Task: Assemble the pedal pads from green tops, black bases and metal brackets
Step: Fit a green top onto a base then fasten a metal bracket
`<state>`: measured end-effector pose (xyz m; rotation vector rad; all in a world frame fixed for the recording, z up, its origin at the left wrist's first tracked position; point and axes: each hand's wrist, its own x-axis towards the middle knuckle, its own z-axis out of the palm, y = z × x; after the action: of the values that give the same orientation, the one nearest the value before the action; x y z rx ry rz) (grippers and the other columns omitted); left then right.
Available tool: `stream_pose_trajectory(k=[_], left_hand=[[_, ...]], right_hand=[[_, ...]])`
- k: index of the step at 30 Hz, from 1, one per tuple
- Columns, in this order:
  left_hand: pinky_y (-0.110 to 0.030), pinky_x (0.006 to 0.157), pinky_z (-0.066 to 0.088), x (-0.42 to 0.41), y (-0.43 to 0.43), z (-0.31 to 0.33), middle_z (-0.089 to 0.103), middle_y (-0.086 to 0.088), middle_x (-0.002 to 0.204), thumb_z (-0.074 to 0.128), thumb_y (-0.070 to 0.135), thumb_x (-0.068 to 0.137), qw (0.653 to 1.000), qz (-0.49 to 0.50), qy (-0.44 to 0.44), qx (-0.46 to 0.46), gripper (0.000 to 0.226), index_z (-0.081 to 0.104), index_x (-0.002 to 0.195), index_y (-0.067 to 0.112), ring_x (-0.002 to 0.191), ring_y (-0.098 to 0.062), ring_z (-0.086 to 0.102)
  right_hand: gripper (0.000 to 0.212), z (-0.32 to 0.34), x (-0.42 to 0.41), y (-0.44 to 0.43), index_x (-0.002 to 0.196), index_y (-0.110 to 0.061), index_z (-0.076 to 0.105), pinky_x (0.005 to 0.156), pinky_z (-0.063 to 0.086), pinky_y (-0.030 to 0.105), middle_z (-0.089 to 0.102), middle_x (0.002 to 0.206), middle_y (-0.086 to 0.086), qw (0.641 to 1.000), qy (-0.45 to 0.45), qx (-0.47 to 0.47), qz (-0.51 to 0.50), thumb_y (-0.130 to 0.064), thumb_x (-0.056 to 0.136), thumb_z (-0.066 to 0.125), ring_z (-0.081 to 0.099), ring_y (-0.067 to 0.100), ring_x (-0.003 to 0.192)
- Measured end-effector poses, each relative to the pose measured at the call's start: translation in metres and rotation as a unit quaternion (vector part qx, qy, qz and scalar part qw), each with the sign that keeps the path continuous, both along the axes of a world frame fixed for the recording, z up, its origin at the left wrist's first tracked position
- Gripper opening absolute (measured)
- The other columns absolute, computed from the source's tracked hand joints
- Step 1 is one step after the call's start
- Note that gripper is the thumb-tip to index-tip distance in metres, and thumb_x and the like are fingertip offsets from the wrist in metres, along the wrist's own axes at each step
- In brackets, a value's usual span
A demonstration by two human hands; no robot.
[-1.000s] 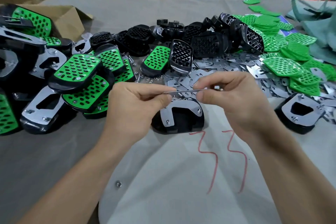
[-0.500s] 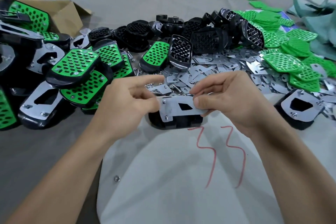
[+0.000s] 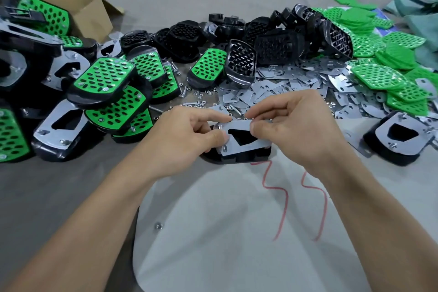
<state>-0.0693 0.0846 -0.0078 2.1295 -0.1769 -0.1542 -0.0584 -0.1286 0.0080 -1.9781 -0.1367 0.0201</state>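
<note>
Both hands, left hand [image 3: 187, 140] and right hand [image 3: 296, 130], now pinch the metal bracket [image 3: 244, 136] lowered flat onto the black base [image 3: 237, 157] at twelve o'clock on the bench [image 3: 71, 185], seemingly ready for fastening.

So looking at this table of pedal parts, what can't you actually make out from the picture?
All in the head view:
- The black base under the metal bracket: mostly covered by the bracket and both hands.
- Whether the left hand or right hand pinches a screw or nut: fingertips hide it.
- Loose nuts: too small to count.
- Finished pads at the left edge: cut off by the frame.
- Top right corner: blurred.
</note>
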Motion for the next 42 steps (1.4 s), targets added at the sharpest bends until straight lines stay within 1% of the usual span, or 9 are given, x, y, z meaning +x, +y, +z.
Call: stream_pose_trajectory(k=[2, 8, 13, 19, 24, 28, 30, 35, 42], left_hand=[[-0.033, 0.067, 0.044, 0.001, -0.001, -0.002, 0.069, -0.002, 0.068, 0.070, 0.048, 0.075, 1.000, 0.009, -0.005, -0.003, 0.030, 0.076, 0.104, 0.042, 0.057, -0.006, 0.057], [-0.032, 0.065, 0.045, 0.001, -0.001, -0.004, 0.068, 0.007, 0.061, 0.068, 0.048, 0.077, 1.000, 0.012, -0.018, 0.013, 0.029, 0.076, 0.104, 0.042, 0.056, -0.006, 0.057], [-0.037, 0.065, 0.047, 0.001, -0.002, -0.004, 0.070, 0.000, 0.068, 0.068, 0.048, 0.078, 0.999, 0.018, -0.030, 0.027, 0.028, 0.075, 0.105, 0.045, 0.060, -0.015, 0.058], [-0.021, 0.051, 0.032, 0.002, -0.001, -0.008, 0.065, -0.004, 0.068, 0.075, 0.033, 0.090, 0.996, 0.025, -0.062, 0.050, 0.018, 0.076, 0.105, 0.042, 0.051, -0.005, 0.041], [-0.018, 0.045, 0.025, 0.002, -0.006, -0.010, 0.054, -0.005, 0.056, 0.079, 0.027, 0.088, 0.995, 0.046, -0.079, 0.034, 0.016, 0.077, 0.096, 0.041, 0.046, -0.007, 0.033], [-0.016, 0.044, 0.025, 0.000, -0.008, -0.013, 0.049, 0.005, 0.051, 0.078, 0.024, 0.088, 0.994, 0.057, -0.085, 0.031, 0.017, 0.079, 0.098, 0.038, 0.044, -0.008, 0.032], [-0.015, 0.044, 0.025, -0.001, -0.008, -0.013, 0.048, 0.005, 0.051, 0.078, 0.024, 0.089, 0.995, 0.058, -0.083, 0.027, 0.017, 0.078, 0.097, 0.039, 0.044, -0.008, 0.032], [-0.015, 0.044, 0.025, 0.001, -0.009, -0.012, 0.045, 0.009, 0.048, 0.078, 0.022, 0.089, 0.995, 0.057, -0.082, 0.021, 0.019, 0.077, 0.095, 0.040, 0.044, -0.008, 0.032], [-0.015, 0.044, 0.027, 0.000, -0.011, -0.015, 0.044, 0.010, 0.047, 0.077, 0.023, 0.089, 0.993, 0.062, -0.096, 0.032, 0.024, 0.074, 0.089, 0.047, 0.043, -0.007, 0.033]], right_hand=[[0.022, -0.002, -0.002, 0.004, 0.076, -0.027, 0.080, 0.065, 0.062, 0.040, 0.074, 0.069, -0.008, 1.000, -0.011, -0.003, -0.028, -0.005, 0.076, 0.077, 0.071, 0.019, 0.058], [0.013, -0.010, -0.003, 0.013, 0.084, -0.033, 0.079, 0.056, 0.042, 0.007, 0.070, 0.070, -0.024, 0.985, -0.094, -0.131, -0.058, -0.022, 0.077, 0.080, 0.057, -0.006, 0.056], [0.040, -0.014, -0.006, 0.020, 0.126, -0.038, 0.065, 0.088, 0.052, 0.033, 0.075, 0.099, -0.017, 0.961, -0.141, -0.233, -0.051, -0.030, 0.087, 0.066, 0.067, 0.011, 0.087], [0.043, -0.019, -0.007, 0.027, 0.135, -0.036, 0.056, 0.081, 0.052, 0.041, 0.076, 0.101, -0.007, 0.937, -0.137, -0.317, -0.042, -0.031, 0.094, 0.046, 0.065, 0.030, 0.098], [0.029, -0.023, 0.003, 0.016, 0.116, -0.030, 0.071, 0.091, 0.051, 0.035, 0.078, 0.100, -0.007, 0.977, -0.062, -0.194, -0.066, -0.026, 0.094, 0.052, 0.066, 0.018, 0.101], [0.014, -0.014, 0.012, -0.010, 0.089, -0.027, 0.076, 0.061, 0.051, 0.030, 0.076, 0.076, 0.001, 0.998, 0.037, -0.029, -0.042, -0.021, 0.089, 0.063, 0.064, 0.013, 0.057], [0.019, -0.009, 0.015, -0.026, 0.088, -0.019, 0.077, 0.057, 0.050, 0.027, 0.076, 0.078, 0.005, 0.995, 0.098, 0.020, 0.024, -0.004, 0.086, 0.066, 0.060, 0.017, 0.056], [0.046, -0.006, 0.015, -0.037, 0.107, -0.016, 0.076, 0.070, 0.058, 0.026, 0.078, 0.091, -0.002, 0.980, 0.144, 0.044, 0.131, 0.018, 0.076, 0.074, 0.070, 0.017, 0.069], [0.047, -0.006, 0.017, -0.025, 0.093, -0.014, 0.079, 0.048, 0.046, 0.017, 0.077, 0.076, -0.001, 0.983, 0.160, 0.057, 0.066, 0.023, 0.068, 0.067, 0.063, 0.009, 0.055]])
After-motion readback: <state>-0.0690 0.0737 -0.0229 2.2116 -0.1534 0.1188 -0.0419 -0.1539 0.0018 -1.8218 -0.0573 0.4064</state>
